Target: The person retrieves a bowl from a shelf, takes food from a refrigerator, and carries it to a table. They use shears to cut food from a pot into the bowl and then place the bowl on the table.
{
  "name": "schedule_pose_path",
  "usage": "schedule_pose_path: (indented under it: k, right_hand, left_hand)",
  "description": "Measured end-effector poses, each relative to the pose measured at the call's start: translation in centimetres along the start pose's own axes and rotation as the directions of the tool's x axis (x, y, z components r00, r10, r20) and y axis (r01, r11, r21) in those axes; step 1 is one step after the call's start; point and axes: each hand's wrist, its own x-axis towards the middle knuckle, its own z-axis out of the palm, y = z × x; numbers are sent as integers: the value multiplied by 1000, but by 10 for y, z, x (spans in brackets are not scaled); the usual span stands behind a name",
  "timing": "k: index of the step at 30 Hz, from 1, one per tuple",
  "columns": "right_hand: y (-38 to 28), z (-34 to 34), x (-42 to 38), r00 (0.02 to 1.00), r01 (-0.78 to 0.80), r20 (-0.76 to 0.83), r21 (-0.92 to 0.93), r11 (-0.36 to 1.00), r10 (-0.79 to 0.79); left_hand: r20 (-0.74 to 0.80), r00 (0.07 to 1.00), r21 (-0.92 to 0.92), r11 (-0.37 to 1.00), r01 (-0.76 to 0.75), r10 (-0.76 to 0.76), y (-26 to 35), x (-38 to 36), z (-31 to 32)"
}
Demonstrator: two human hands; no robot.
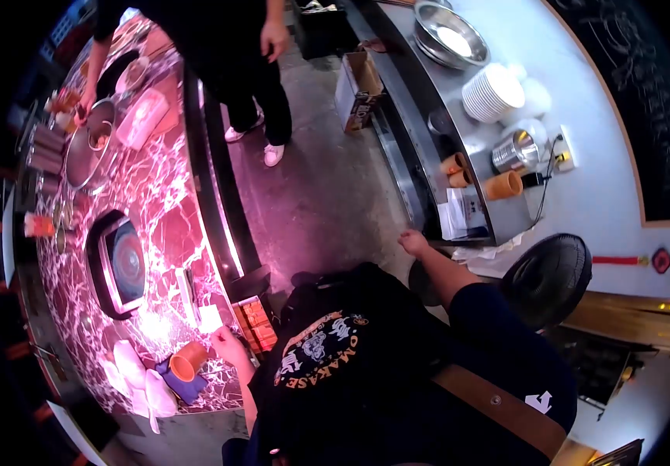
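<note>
My left hand (228, 346) is at the edge of the marbled counter (165, 225). Its fingers are closed at the near corner of a small white square like paper (209, 318). A long, pale flat object (187, 293) lies just beyond that square. Beside the hand, an orange-brown cup (188, 361) rests tilted on a dark blue cloth (182, 384), next to crumpled pale pink cloth or plastic (144, 380). My right hand (411, 242) is in the air with curled fingers near the right-hand metal counter, and no object shows in it.
A co-worker (195, 31) stands ahead, one hand near a metal pot (86, 155). An induction cooker (125, 264) sits on the left counter. Stacked white bowls (493, 92) and brown cups (503, 185) stand on the right. A black fan (546, 279) and cardboard box (359, 89) flank the aisle.
</note>
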Motion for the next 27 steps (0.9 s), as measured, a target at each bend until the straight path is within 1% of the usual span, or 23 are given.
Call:
schedule_pose_path:
  k: [1,2,5,6,7,8,9,10,11,12,13,14,15,16,17,18,20,21,22,23,24,26,27]
  right_hand:
    - [28,13,-9,997,-74,-23,125,989,78]
    - [44,19,-22,998,-62,5,79,995,62]
    - [58,38,-72,986,-58,157,15,998,55]
    - [102,80,-64,973,150,184,-43,988,-140]
    - [140,118,-47,917,363,219,-102,926,-335]
    - [82,58,-97,956,150,243,85,985,-166]
    - [86,58,-102,960,38,269,161,986,-81]
    - [92,57,-112,979,118,134,239,964,-153]
    - [95,45,-118,979,48,179,281,959,-101]
    - [119,43,-117,961,171,167,269,948,-221]
    - [136,44,-106,915,310,181,261,914,-362]
    - [120,19,-119,969,-69,246,398,915,-34]
    - [170,51,-92,960,238,69,312,920,-272]
    - [184,52,-78,951,-207,303,495,844,55]
    - [165,20,-87,913,-320,387,489,811,127]
    - [149,2,-95,923,-350,340,556,754,179]
    - [128,-24,-96,876,-448,407,494,745,257]
    - [143,-13,-83,880,-438,423,549,712,215]
    - [155,-4,-65,882,-434,436,603,670,180]
    - [130,-17,-68,885,-388,430,474,790,177]
    - [116,-21,-68,922,-246,383,453,857,62]
    - [120,-6,-26,838,-406,542,549,731,59]
    - [125,9,4,840,-390,540,535,749,51]
  left_hand:
    - [28,999,39,998,-44,43,-4,0,5]
    - [78,997,88,996,-16,9,12,-5,5]
    - [93,991,191,975,-118,101,11,-11,14]
    - [92,994,225,971,-82,62,13,-13,18]
    - [66,993,317,942,-110,94,23,-21,20]
    - [27,991,399,908,-128,127,31,-27,27]
    - [9,990,390,911,-133,141,39,-32,35]
    - [20,983,438,882,-173,183,44,-39,38]
    - [21,977,488,851,-195,213,45,-47,38]
    - [111,991,78,993,-86,77,28,-43,46]
    - [185,981,287,952,-104,52,51,-55,46]
    - [144,964,330,908,-258,222,65,-73,46]
    - [124,969,129,965,-230,214,80,-79,50]
    - [183,966,337,912,-235,181,103,-84,43]
    - [122,972,426,874,-235,202,96,-86,44]
    - [77,972,505,832,-229,221,81,-86,50]
    - [-41,958,512,830,-224,284,67,-87,57]
    - [-45,968,506,841,-189,245,71,-89,55]
    - [-43,977,497,853,-160,208,80,-90,52]
    - [-33,987,474,872,-124,158,96,-91,48]
    - [-31,984,505,852,-138,178,95,-90,48]
    - [98,995,494,866,-78,34,101,-84,44]
    - [78,997,483,874,-55,19,99,-81,44]
